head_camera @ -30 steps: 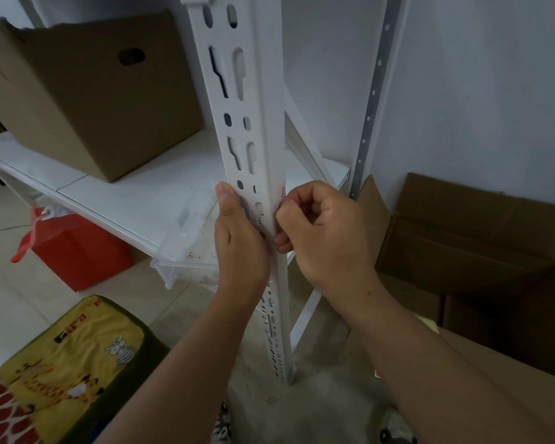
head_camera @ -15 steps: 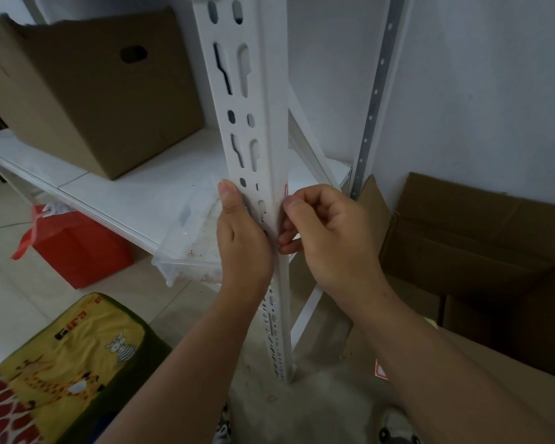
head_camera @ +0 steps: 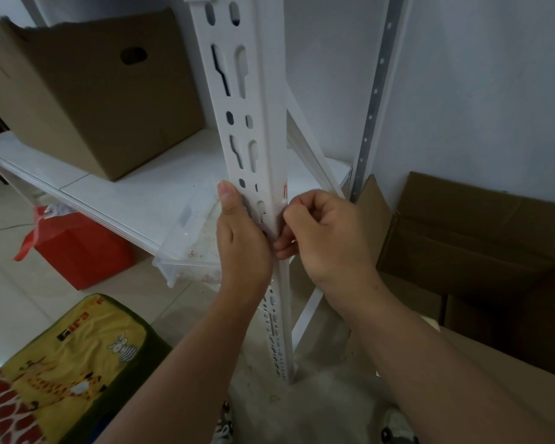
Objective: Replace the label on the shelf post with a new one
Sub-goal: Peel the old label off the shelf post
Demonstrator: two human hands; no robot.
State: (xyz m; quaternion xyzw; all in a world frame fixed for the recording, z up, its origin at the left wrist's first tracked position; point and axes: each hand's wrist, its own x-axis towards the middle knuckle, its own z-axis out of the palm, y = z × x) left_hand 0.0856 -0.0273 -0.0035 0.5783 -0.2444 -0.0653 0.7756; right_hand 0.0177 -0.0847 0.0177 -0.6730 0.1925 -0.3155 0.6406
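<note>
The right hand (head_camera: 327,238) has its fingers curled tight, and its grip appears to pinch a small pale edge of the label (head_camera: 285,195) against the right face of the shelf post (head_camera: 263,129). Only a sliver of the label shows, white with a red mark, just above the knuckles; whether this is the old one coming off or the new one going on cannot be told. The left hand (head_camera: 242,238) wraps the near left face of the post at the same height, thumb lying straight up along the slotted metal, bracing it.

To do this step well, I would judge, the pinch should stay close to the post's surface and draw slowly along it, so the paper does not tear, while the left hand holds the post steady against the pull.

Just left of the post a clear plastic tray (head_camera: 189,238) overhangs the near edge of the white shelf (head_camera: 116,190), on which a cardboard box (head_camera: 87,91) sits farther back to the left. Below are a red box (head_camera: 80,251) on the floor and a yellow cushion (head_camera: 71,363) nearest the camera. An open carton (head_camera: 481,251) stands to the right.
</note>
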